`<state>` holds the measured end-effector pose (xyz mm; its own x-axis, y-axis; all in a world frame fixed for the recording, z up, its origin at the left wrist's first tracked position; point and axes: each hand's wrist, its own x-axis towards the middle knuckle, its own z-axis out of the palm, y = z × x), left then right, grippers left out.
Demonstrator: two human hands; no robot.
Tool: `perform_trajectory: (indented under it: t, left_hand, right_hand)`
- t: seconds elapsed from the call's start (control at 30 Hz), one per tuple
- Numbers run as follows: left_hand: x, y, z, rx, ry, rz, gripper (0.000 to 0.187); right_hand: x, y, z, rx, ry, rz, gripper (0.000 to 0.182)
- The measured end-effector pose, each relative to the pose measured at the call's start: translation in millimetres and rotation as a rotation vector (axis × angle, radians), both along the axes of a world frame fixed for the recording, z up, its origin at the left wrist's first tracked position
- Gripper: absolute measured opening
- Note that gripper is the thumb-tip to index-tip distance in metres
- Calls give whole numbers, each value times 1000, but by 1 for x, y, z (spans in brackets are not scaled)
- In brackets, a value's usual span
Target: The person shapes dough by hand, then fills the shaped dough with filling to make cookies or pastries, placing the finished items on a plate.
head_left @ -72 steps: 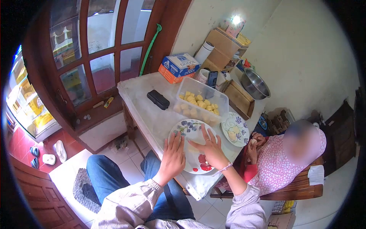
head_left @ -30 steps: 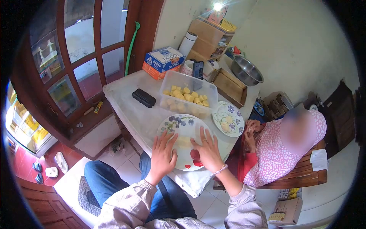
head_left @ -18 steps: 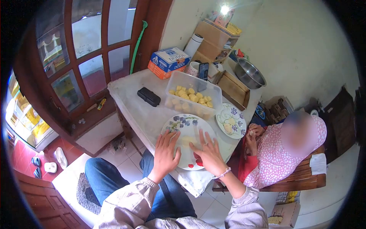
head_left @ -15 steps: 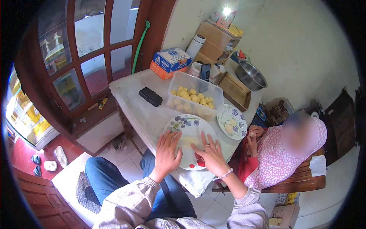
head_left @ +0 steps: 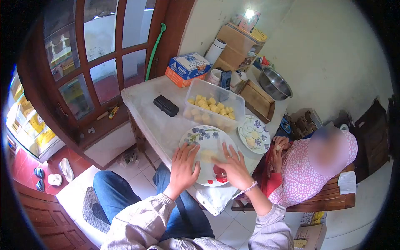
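Observation:
A flowered white plate (head_left: 196,139) lies near the table's front edge, with a flattened pale yellow piece (head_left: 208,156) near its middle. My left hand (head_left: 184,166) rests at the plate's left side, fingers spread, holding nothing. Over the right side of the plate is my right hand (head_left: 234,168), its fingers apart and slightly blurred, the thumb close to the yellow piece. Red flower print shows on the plate beside this hand. Behind the plate, a clear plastic box (head_left: 214,93) holds several yellow pieces.
Another flowered plate (head_left: 260,143) with pale pieces stands at the right, near a seated person (head_left: 291,179) whose hands are together. Around the table are a black case (head_left: 166,106), a Dodol box (head_left: 189,66), a phone (head_left: 225,79), a wooden tray (head_left: 256,102) and a metal bowl (head_left: 276,83).
My right hand has shifted slightly right and toward me, uncovering more of the red print. My left hand has hardly moved.

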<state>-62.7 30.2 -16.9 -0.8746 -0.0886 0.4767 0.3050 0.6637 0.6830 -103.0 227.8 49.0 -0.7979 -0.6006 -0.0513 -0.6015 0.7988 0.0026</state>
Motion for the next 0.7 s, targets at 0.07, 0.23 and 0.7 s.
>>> perform_trajectory:
  t: [0.07, 0.23, 0.7]
  left_hand:
    - [0, 0, 2, 5, 1, -3, 54]
    - [-1, 0, -2, 7, 0, -1, 54]
    - [1, 0, 2, 0, 12, -1, 53]
  right_hand:
    - [-7, -6, 16, 83, 30, 11, 74]
    - [-5, -15, -9, 67, 25, -22, 71]
    - [-22, -4, -7, 199, 247, 236, 66]
